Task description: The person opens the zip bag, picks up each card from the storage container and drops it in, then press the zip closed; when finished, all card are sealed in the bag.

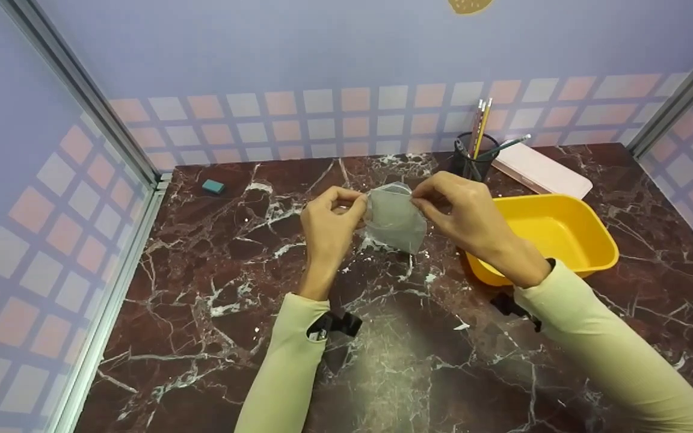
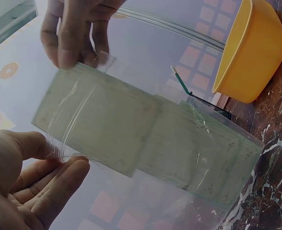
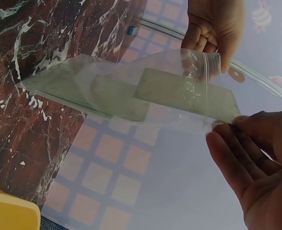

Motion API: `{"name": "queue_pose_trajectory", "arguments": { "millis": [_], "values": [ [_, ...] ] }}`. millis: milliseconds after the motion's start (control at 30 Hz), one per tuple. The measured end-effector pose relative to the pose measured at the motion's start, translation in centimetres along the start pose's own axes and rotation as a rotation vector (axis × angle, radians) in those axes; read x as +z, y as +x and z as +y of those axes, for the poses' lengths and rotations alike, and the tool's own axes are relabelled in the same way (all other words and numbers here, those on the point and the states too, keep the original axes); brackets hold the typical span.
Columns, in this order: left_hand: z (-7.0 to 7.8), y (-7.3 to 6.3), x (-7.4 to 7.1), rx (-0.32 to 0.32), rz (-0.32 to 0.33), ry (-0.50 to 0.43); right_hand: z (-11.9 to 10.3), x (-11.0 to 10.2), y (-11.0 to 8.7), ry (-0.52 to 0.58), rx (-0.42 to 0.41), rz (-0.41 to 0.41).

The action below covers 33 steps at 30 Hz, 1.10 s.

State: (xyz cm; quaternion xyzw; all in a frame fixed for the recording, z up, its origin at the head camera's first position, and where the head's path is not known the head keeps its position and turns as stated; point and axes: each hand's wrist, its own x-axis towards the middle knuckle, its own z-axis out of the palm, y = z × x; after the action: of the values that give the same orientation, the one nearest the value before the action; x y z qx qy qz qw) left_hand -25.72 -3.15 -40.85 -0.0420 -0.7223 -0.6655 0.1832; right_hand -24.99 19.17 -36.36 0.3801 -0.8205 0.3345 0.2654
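A clear zip-lock bag (image 1: 409,234) hangs between both hands over the middle of the table. Inside it, several thin, pale green translucent rectangles (image 3: 59,88) lie toward the bottom. Another pale green sheet (image 2: 102,120) sits higher and pokes out through the bag's mouth. My left hand (image 1: 331,219) pinches one side of the bag near its zip strip between thumb and fingers. At the opposite side, my right hand (image 1: 467,213) pinches a corner of the protruding sheet, its fingertips close against the bag's edge.
A yellow bin (image 1: 602,246) stands beneath the right forearm. Behind it are a black mesh cup (image 1: 459,162) of pencils and a pale pink case (image 1: 542,168). A small teal block (image 1: 213,186) lies at the back left. Panel walls border the marbled table (image 1: 202,349).
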Motion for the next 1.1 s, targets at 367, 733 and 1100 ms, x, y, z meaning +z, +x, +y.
{"name": "queue_pose_trajectory", "arguments": {
  "millis": [367,733,1100],
  "values": [
    [-0.02,-0.02,0.21,-0.003,-0.015,-0.018,0.38,0.16,-0.39,-0.168,0.028,-0.109],
    [-0.08,-0.10,0.16,-0.001,-0.016,-0.027,0.11,0.10,-0.28,-0.227,0.103,-0.177],
    [-0.12,-0.15,0.28,0.002,-0.023,-0.047,-0.25,-0.10,-0.16,-0.307,0.120,-0.259]
  ]
}}
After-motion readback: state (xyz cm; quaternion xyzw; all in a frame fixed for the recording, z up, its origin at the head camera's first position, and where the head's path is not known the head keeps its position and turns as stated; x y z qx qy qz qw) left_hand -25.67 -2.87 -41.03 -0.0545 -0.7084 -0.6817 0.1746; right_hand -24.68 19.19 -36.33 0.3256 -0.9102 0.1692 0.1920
